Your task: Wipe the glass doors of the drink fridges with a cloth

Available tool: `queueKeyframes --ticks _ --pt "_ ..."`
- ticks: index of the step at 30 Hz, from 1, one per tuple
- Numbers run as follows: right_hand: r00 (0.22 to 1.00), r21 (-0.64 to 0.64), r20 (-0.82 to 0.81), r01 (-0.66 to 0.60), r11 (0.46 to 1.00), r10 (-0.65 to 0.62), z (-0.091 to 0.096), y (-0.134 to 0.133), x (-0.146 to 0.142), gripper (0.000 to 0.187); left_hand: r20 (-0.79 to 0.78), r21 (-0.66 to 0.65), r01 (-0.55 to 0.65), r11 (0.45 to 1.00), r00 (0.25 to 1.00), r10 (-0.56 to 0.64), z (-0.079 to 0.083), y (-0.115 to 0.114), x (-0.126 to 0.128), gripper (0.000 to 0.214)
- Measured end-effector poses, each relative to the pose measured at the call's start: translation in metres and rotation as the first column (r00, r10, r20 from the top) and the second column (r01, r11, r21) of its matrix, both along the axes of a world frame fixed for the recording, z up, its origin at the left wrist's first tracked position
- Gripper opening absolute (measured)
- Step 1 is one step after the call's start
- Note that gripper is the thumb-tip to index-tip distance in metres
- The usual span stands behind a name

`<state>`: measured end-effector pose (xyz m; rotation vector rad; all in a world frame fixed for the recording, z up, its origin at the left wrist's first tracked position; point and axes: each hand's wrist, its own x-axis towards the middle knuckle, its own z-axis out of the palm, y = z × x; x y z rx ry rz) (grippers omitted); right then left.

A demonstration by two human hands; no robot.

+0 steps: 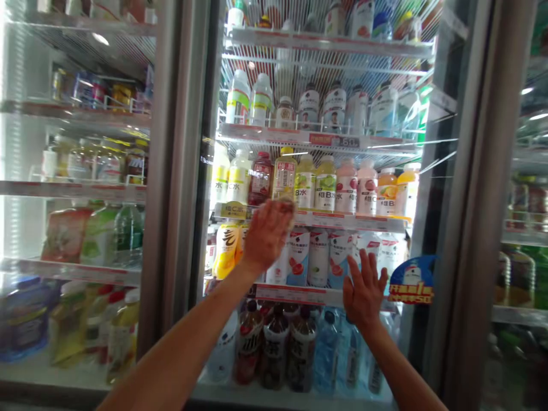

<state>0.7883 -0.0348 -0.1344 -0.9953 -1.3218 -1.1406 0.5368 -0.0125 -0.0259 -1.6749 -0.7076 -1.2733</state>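
Observation:
My left hand [266,235] is raised in front of the middle of the lit drinks cooler, fingers stretched out and somewhat blurred. A brownish smear shows at its fingertips, and I cannot make out what it is. Just above it stand a dark red bottle [261,178] and a yellow-capped bottle [284,176]. Lower and to the right, my right hand [363,288] has its fingers spread and holds nothing. White cartons with red and blue prints [297,257] stand behind and between the hands. Whether either hand touches glass, I cannot tell.
A metal door frame [171,171] runs upright at the left, another [479,188] at the right. A blue promotional sign [411,279] is beside my right hand. Dark tea bottles [276,348] and blue bottles [327,351] fill the bottom shelf. More stocked shelves stand behind the left door.

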Motion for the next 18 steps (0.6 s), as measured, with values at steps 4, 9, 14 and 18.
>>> queueKeyframes --ticks 4,9,14,18 --pt "1.000 0.004 -0.011 0.009 1.000 -0.009 -0.001 0.002 -0.002 0.056 0.449 0.057 -0.047 0.997 0.893 0.016 0.025 0.010 -0.046 0.047" --pt "1.000 0.003 -0.001 0.017 1.000 -0.017 -0.003 0.004 0.002 0.057 0.010 0.034 0.041 0.999 0.999 -0.042 0.014 -0.001 0.024 0.047" --pt "0.999 -0.011 0.028 0.025 1.000 -0.024 -0.002 0.003 0.004 0.057 -0.120 0.002 0.018 1.000 0.993 -0.018 0.016 0.000 0.008 0.043" --pt "1.000 0.010 0.014 0.027 1.000 -0.027 -0.002 0.004 0.001 0.056 0.430 0.024 -0.018 1.000 0.903 0.006 0.054 0.010 -0.053 0.046"
